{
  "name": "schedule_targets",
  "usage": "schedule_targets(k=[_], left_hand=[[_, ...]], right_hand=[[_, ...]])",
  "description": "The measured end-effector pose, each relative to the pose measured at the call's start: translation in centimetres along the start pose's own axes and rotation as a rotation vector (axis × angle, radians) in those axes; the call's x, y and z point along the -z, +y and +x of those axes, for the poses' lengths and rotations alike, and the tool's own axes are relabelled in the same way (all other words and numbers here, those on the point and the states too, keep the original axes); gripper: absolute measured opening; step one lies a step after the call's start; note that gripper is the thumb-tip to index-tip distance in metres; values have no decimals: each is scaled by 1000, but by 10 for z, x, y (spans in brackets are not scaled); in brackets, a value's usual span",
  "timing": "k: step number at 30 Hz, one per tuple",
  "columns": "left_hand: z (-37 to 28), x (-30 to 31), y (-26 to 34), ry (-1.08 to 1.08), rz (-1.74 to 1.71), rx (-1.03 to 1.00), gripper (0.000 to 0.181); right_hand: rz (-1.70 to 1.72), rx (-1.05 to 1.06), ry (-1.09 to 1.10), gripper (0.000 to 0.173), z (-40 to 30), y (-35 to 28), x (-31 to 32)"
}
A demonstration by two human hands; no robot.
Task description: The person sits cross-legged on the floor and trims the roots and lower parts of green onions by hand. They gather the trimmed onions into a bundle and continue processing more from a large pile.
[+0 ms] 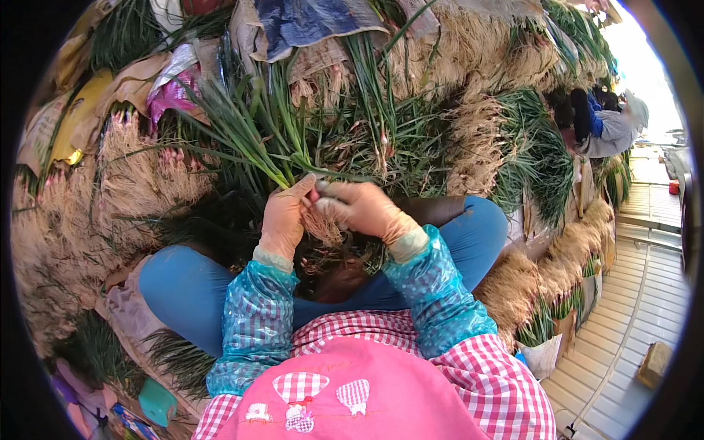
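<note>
My left hand (283, 217), in a pale rubber glove, grips a small bunch of spring onions (264, 159). Their green leaves fan up and to the left, and a tangle of pale roots (324, 226) hangs below the hand. Close against the pinkish bulbs (314, 195) are the curled fingers of my gloved right hand (367, 212); blur hides whether they pinch anything. One long leaf bends rightward just above that hand. Beyond the hands lie loose spring onions (383, 137) on a bed of scattered green leaves (341, 148).
Stacked spring onions with roots outward (132, 170) rise at left; more bundles (528, 148) lie at right. Sacking and a blue cloth (319, 25) cover the far heaps. A person (610, 126) sits at far right, beyond which runs ribbed flooring (638, 286) holding a block (654, 364).
</note>
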State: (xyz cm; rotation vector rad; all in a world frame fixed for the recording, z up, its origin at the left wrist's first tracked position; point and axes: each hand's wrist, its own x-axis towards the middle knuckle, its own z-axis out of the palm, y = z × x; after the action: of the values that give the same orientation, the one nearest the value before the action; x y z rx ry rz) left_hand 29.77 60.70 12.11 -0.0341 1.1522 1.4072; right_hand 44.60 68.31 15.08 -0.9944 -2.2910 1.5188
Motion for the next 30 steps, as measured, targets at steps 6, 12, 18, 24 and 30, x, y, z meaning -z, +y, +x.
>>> schedule_targets(k=[6,12,18,24,30], left_hand=[[-17,-14,13,-61,-28,89,28],[-5,2,12,36,-202,25,27],[-9,11,7,192,124,-172,18],[-2,5,-3,129,355,-151,9],[-6,18,1,88,438,-224,14]], right_hand=[[293,-152,191,33,59,-8,-2],[671,-203,238,23,46,-19,-38],[651,-237,539,31,42,-4,17],[40,-279,18,52,63,0,-22],[487,-466,35,29,57,13,-6]])
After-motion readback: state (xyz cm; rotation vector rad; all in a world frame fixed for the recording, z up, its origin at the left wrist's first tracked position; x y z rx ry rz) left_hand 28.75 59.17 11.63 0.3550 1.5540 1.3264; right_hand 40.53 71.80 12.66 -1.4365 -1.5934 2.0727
